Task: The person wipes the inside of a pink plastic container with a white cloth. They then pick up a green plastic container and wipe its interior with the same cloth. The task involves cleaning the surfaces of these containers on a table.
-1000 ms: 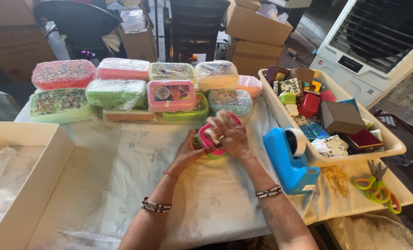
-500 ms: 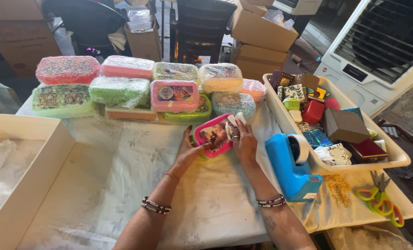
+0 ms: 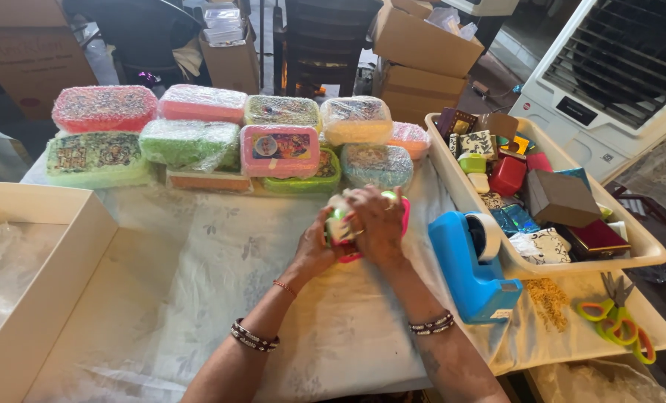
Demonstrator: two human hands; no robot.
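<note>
Just left of the blue tape dispenser, the left hand and right hand both clasp a pink box over the desk.

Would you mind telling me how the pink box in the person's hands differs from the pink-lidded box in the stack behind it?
The held pink box is gripped by the left hand and right hand and mostly hidden; the pink-lidded box lies flat, untouched, plainly seen. The held pink box is above the tablecloth; the pink-lidded box sits on a green box. Both are pink.
</note>
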